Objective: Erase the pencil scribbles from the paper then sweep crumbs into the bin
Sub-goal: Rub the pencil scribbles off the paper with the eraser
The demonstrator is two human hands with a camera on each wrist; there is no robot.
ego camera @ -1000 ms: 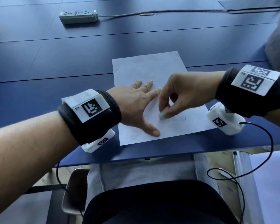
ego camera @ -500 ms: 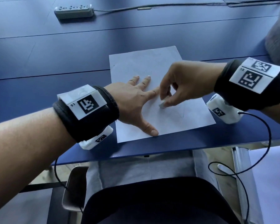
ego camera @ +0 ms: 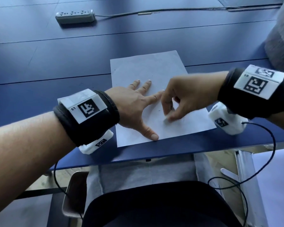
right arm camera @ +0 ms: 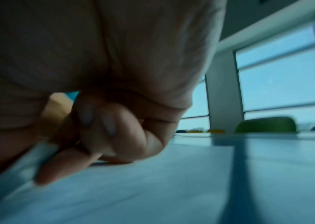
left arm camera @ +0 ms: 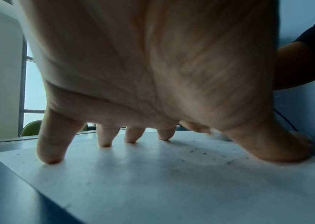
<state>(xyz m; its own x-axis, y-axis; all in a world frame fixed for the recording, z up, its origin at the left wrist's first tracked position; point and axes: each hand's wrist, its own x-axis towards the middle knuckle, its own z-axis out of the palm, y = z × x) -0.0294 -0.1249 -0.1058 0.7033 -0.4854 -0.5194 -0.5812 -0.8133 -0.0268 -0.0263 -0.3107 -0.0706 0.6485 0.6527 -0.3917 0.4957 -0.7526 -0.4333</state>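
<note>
A white sheet of paper (ego camera: 147, 69) lies on the blue table (ego camera: 56, 63) near its front edge. My left hand (ego camera: 138, 110) presses flat on the paper with fingers spread; in the left wrist view the fingertips (left arm camera: 51, 157) stand on the sheet among dark eraser crumbs (left arm camera: 204, 153). My right hand (ego camera: 175, 104) pinches a small white eraser (ego camera: 166, 119) and holds it down on the paper just right of my left thumb. Faint pencil marks (ego camera: 184, 119) show beside it. The right wrist view is blurred, with the fingers (right arm camera: 99, 136) curled. No bin is in view.
A grey power strip (ego camera: 75, 16) with its cable lies at the far side of the table. A grey cushion-like thing (ego camera: 280, 46) sits at the right edge. Black wrist-camera cables (ego camera: 261, 169) hang below the table front, over my lap and chair.
My right hand has rubbed the eraser back and forth over the same patch of paper, now slightly nearer me again. My left hand stays pressed on the sheet.
</note>
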